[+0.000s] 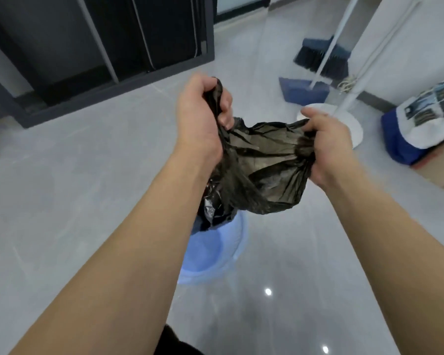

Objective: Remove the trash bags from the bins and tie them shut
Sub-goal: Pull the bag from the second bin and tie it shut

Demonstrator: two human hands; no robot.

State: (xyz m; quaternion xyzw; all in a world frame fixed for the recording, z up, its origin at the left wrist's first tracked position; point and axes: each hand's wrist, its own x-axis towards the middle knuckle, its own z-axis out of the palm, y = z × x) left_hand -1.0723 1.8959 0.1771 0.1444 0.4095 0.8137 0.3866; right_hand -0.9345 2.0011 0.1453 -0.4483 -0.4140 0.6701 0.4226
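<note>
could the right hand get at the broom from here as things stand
Probably not right away. The right hand grips one gathered end of the black trash bag, and the broom stands well beyond it across the floor; it would need freeing first.

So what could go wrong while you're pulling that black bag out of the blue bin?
The trash bag looks thin and is stretched between the left hand and right hand, so it might tear. Its bottom still sits in the blue bin, which looks light and could tip. It is not tied yet, so trash could spill.
</note>
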